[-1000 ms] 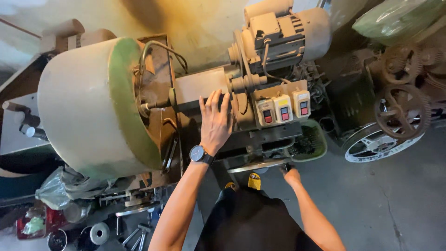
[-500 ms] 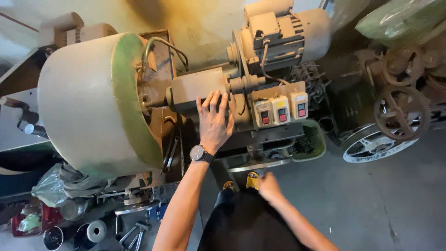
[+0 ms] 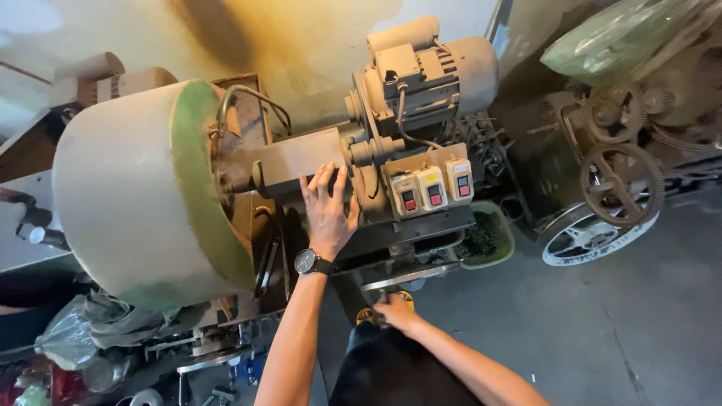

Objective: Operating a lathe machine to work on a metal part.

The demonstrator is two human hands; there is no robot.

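While the right hand (image 3: 396, 312) hangs low beside the person's dark trousers (image 3: 391, 372), fingers curled so that whether they grip anything cannot be told, the left hand (image 3: 329, 210) lies flat and open on the machine's grey housing (image 3: 297, 162), holding nothing; a wristwatch (image 3: 310, 262) sits on that arm; judging by this, the work looks barely begun, the hand only resting; just right of it stand three switch boxes (image 3: 434, 188); left bulges a big drum with green rim (image 3: 143, 195); farther back sits the motor (image 3: 436, 71).
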